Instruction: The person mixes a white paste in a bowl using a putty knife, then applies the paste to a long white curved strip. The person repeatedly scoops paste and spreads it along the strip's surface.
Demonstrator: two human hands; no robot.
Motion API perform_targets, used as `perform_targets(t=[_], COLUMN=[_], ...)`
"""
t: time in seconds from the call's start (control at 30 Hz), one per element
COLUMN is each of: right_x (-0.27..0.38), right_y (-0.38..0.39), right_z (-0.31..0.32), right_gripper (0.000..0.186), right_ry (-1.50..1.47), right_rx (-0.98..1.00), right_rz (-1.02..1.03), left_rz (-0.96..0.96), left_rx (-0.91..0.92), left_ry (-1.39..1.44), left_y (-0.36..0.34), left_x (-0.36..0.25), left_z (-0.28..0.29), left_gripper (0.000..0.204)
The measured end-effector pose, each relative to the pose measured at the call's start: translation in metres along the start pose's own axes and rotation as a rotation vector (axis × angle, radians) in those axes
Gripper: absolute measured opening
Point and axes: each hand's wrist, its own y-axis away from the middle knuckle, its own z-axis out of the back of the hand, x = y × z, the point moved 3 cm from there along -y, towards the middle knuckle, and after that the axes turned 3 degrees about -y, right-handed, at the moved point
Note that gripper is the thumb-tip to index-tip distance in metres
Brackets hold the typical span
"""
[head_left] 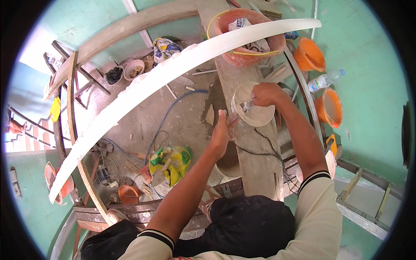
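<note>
A white bucket (236,102) with pale paste inside stands on the wooden plank (260,160) in front of me. Closed over its far right rim, my right hand (265,94) grips a scraper (247,106) whose greyish blade points down into the bucket; its handle is hidden in the fist. My left hand (222,133) is just left of the bucket, palm turned toward it, with fingers stretched out and nothing held. Whether its fingertips touch the bucket I cannot tell. A long white curved strip (173,69) arcs across the view beyond both hands.
A large reddish tub (225,28) sits at the plank's far end. Orange buckets (308,58) and a plastic bottle (327,80) are on the right. A black cable (260,152) crosses the plank. Below left lie a yellow-green bag (177,160) and a blue hose (162,117).
</note>
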Motion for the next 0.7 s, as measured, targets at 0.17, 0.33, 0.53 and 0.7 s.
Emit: perform_targets(t=[0.17, 0.33, 0.53, 0.7], right_x=[-0.052, -0.072, 0.035, 0.135], right_y=[0.001, 0.030, 0.063, -0.013], right_z=[-0.020, -0.055, -0.075, -0.061], right_gripper=[0.029, 0.021, 0.023, 0.026], right_ry=[-0.520, -1.061, -1.919, -2.071], right_rx=[0.042, -0.106, -0.488, -0.912], right_rz=[0.078, 0.112, 0.141, 0.449], left_rz=[0.018, 0.064, -0.153, -0.236], left_rx=[-0.016, -0.066, -0.291, -0.353], left_ry=[-0.023, 0.003, -0.024, 0.018], left_y=[0.001, 0.003, 0.053, 0.090], left_x=[0.001, -0.016, -0.075, -0.110], left_z=[-0.005, 0.022, 0.101, 0.172], left_gripper=[0.097, 0.091, 0.061, 0.059])
